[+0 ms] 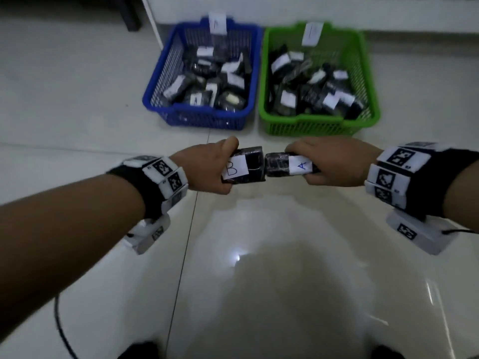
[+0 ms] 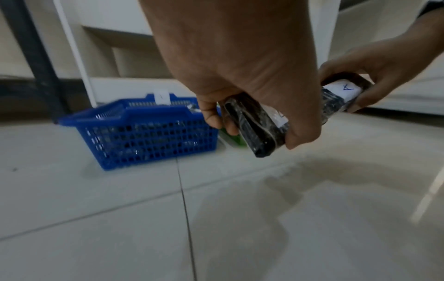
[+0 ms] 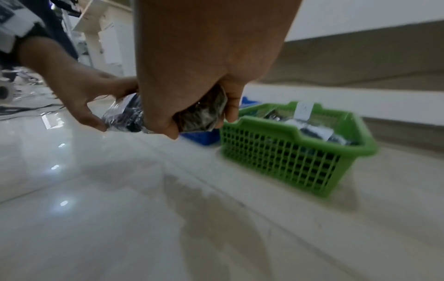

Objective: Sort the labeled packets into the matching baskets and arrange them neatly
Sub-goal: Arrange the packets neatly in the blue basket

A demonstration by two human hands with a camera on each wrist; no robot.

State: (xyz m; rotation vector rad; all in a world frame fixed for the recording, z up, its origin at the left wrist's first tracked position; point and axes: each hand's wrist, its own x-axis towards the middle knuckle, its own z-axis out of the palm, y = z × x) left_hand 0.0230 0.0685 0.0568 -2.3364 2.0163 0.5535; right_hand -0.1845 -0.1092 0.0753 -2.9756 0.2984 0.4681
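My left hand (image 1: 207,167) grips a black plastic-wrapped packet with a white label "B" (image 1: 243,168), seen close in the left wrist view as the B packet (image 2: 252,129). My right hand (image 1: 334,161) grips a similar packet labeled "A" (image 1: 287,165), the A packet (image 2: 341,95) in that same view and a crinkled A packet (image 3: 204,112) in the right wrist view. The two packets nearly meet end to end above the floor. Ahead stand a blue basket (image 1: 155,99) and a green basket (image 1: 368,117), each holding several labeled packets and a paper tag at its back rim.
The baskets sit side by side on a glossy white tiled floor (image 1: 259,281) against a white furniture base (image 1: 285,9). A black cable (image 1: 61,330) runs along the floor at lower left. A dark leg (image 1: 132,14) stands at the back left.
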